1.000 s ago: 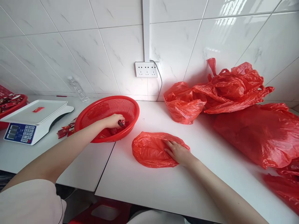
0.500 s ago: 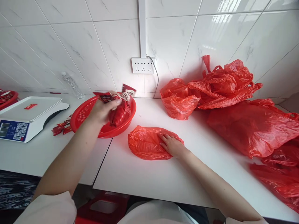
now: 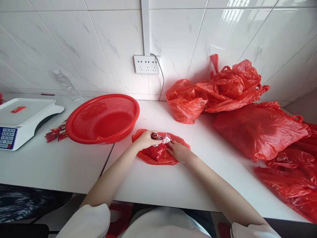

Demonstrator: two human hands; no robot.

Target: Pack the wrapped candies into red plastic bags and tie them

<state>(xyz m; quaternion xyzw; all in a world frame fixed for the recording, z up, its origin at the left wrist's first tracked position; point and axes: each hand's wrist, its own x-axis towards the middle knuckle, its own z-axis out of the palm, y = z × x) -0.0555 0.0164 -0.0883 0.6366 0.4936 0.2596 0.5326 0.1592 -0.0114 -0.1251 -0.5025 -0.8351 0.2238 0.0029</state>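
Observation:
My left hand (image 3: pixel 145 139) is closed round a bunch of small red snack packets (image 3: pixel 160 137) and holds them at the mouth of a small red plastic bag (image 3: pixel 158 154) lying on the white table (image 3: pixel 173 185). My right hand (image 3: pixel 178 151) rests on the bag's right side, its fingers pressing the plastic beside the packets. The red mesh basket (image 3: pixel 102 118) stands to the left, with almost nothing visible inside it.
A white digital scale (image 3: pixel 22 119) sits at the far left, with a few red packets (image 3: pixel 54 133) between it and the basket. Several filled red plastic bags (image 3: pixel 257 127) are piled at the back right. A clear bottle (image 3: pixel 66 86) and a wall socket (image 3: pixel 146 64) are by the tiled wall.
My left hand has lifted the packets out of the basket and carried them right and down to the small bag. My right hand has stayed on the bag.

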